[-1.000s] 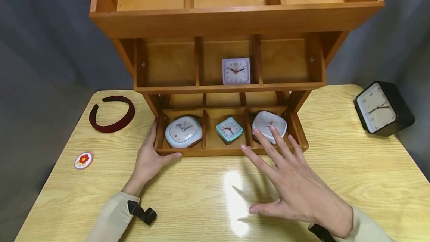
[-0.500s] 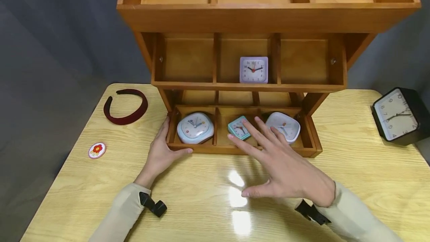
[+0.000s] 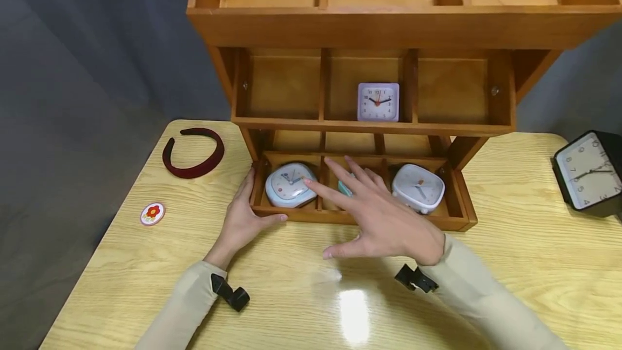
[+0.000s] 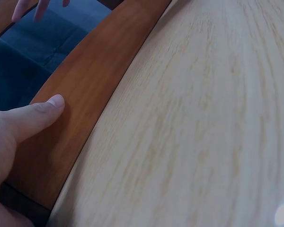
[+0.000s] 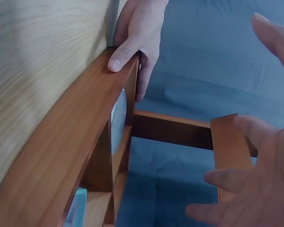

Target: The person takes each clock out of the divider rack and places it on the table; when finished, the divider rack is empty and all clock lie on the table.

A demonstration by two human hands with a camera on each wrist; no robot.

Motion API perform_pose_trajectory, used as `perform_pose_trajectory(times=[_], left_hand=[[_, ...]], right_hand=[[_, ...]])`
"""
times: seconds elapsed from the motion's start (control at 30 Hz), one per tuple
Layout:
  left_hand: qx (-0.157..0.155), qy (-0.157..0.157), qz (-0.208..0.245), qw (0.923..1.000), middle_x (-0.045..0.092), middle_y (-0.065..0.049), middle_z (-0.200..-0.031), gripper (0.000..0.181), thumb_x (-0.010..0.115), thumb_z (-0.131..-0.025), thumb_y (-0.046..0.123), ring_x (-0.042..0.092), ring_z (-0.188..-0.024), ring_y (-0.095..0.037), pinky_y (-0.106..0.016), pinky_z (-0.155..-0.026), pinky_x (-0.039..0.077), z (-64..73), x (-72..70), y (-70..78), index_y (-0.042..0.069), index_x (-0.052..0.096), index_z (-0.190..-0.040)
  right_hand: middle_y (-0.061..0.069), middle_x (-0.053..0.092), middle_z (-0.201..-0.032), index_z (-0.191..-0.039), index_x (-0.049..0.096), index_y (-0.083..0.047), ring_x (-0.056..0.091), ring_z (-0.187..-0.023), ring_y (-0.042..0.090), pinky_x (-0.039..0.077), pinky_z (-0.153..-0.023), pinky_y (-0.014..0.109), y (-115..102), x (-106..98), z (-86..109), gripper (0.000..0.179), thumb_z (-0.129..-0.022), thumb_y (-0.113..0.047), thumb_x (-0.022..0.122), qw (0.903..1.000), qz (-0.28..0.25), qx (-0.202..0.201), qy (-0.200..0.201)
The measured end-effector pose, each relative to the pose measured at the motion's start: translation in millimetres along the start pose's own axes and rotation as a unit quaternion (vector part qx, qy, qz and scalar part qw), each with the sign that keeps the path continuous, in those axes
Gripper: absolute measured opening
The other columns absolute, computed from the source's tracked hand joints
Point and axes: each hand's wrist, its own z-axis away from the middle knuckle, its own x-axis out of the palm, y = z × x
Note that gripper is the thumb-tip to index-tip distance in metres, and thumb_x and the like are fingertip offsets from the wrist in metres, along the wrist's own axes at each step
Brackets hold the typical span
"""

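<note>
My left hand (image 3: pixel 240 223) grips the front left corner of the bottom drawer (image 3: pixel 303 215), thumb on its front board and fingers along its side. In the right wrist view this left hand (image 5: pixel 144 28) shows at the drawer's corner. Spread-fingered, my right hand (image 3: pixel 379 217) hovers over the drawer with nothing in it. A light-blue alarm clock (image 3: pixel 290 190) lies in the left compartment. Mostly hidden behind my right fingers is a small teal clock (image 3: pixel 345 188) in the middle one. A white alarm clock (image 3: pixel 418 185) lies in the right compartment.
Above, a middle drawer (image 3: pixel 277 122) stands pulled out with a lilac clock (image 3: pixel 378 102), and a top drawer (image 3: pixel 389 26) juts out further. A dark red headband (image 3: pixel 206 166) and a round flower badge (image 3: pixel 153 213) lie left. A black clock (image 3: pixel 590 172) stands right.
My right hand has moved left from the white clock to over the teal clock, its fingertips reaching the light-blue one. The left hand keeps its hold while the head view has shifted.
</note>
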Motion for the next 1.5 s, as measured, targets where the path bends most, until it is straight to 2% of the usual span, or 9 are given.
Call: perform_pose_trajectory(times=[0.13,0.3,0.53,0.67,0.87,0.97,1.13,1.37,1.5], left_hand=[[-0.002,0.001,0.003,1.0,0.011,-0.01,-0.163,0.125,0.09,-0.066,0.036,0.015,-0.149,-0.033,-0.054,-0.118,0.022,0.0,0.8,-1.3,0.016,0.006,-0.157],[0.001,-0.004,0.011,0.9999,0.01,-0.009,-0.163,0.125,0.09,-0.066,0.036,0.015,-0.149,-0.031,-0.052,-0.119,0.021,0.6,2.8,-1.0,0.016,0.006,-0.157],[0.0,-0.003,0.019,0.9998,0.01,-0.008,-0.163,0.125,0.09,-0.066,0.036,0.016,-0.149,-0.031,-0.052,-0.119,0.021,0.6,4.2,-1.9,0.018,0.005,-0.157],[0.007,-0.001,0.018,0.9998,0.011,-0.007,-0.163,0.125,0.089,-0.067,0.036,0.018,-0.149,-0.03,-0.052,-0.118,0.023,-0.3,4.1,-2.6,0.02,0.004,-0.157],[0.008,-0.002,0.019,0.9998,0.01,-0.008,-0.163,0.124,0.089,-0.068,0.036,0.017,-0.149,-0.029,-0.051,-0.119,0.022,-2.1,4.7,-2.9,0.014,0.005,-0.157],[0.005,-0.006,0.024,0.9997,0.01,-0.009,-0.163,0.124,0.089,-0.068,0.035,0.019,-0.148,-0.029,-0.05,-0.118,0.023,-2.3,5.6,-2.2,0.014,0.005,-0.157],[0.008,-0.007,0.03,0.9995,0.01,-0.009,-0.163,0.123,0.089,-0.068,0.035,0.018,-0.149,-0.028,-0.049,-0.119,0.022,-3.5,6.8,-1.3,0.014,0.006,-0.157],[0.004,-0.001,0.026,0.9997,0.01,-0.009,-0.163,0.125,0.089,-0.067,0.036,0.016,-0.149,-0.028,-0.048,-0.12,0.02,-1.0,3.4,-3.1,0.015,0.006,-0.157],[0.001,0.0,0.024,0.9997,0.011,-0.008,-0.163,0.125,0.089,-0.066,0.037,0.017,-0.149,-0.027,-0.047,-0.12,0.02,-1.0,0.6,-3.8,0.016,0.006,-0.157]], right_hand=[[0.011,0.006,-0.164,-0.154,0.011,-0.041,0.01,-0.146,0.047,0.023,-0.105,0.075,-1,4,-9.4,0.102,-0.074,-0.074,0.063,1.0,-0.005,0.003,-0.003],[0.009,0.0,-0.164,-0.155,0.008,-0.04,0.007,-0.147,0.046,0.022,-0.105,0.075,-3,8,-18.6,0.102,-0.075,-0.075,0.061,0.9995,-0.012,0.015,-0.023],[0.014,0.007,-0.163,-0.154,0.004,-0.043,0.015,-0.143,0.052,0.027,-0.102,0.076,-1,14,-44.3,0.104,-0.073,-0.078,0.06,0.999,0.0,0.014,-0.042],[0.015,0.008,-0.163,-0.154,0.006,-0.043,0.016,-0.143,0.051,0.026,-0.105,0.073,5,20,-62.2,0.103,-0.074,-0.075,0.063,0.9975,-0.021,0.019,-0.065],[0.016,0.015,-0.161,-0.155,0.011,-0.037,0.019,-0.145,0.044,0.021,-0.114,0.064,15,30,-86.5,0.107,-0.073,-0.069,0.07,0.992,-0.062,0.011,-0.109],[0.017,0.022,-0.159,-0.156,0.015,-0.03,0.024,-0.144,0.041,0.024,-0.115,0.059,22,34,-97.8,0.106,-0.073,-0.06,0.075,0.9882,-0.091,-0.007,-0.123],[0.013,0.03,-0.157,-0.155,0.02,-0.018,0.04,-0.137,0.031,0.036,-0.111,0.047,32,37,-113.1,0.102,-0.076,-0.038,0.08,0.9789,-0.133,-0.02,-0.154],[0.015,0.026,-0.158,-0.153,0.029,-0.016,0.033,-0.142,0.03,0.031,-0.115,0.048,29,37,-123.4,0.092,-0.073,-0.006,0.074,0.9751,-0.131,-0.018,-0.178],[0.016,0.034,-0.155,-0.149,0.037,-0.012,0.038,-0.138,0.03,0.033,-0.114,0.047,29,39,-127.5,0.089,-0.069,0.006,0.072,0.9773,-0.118,-0.03,-0.173]])
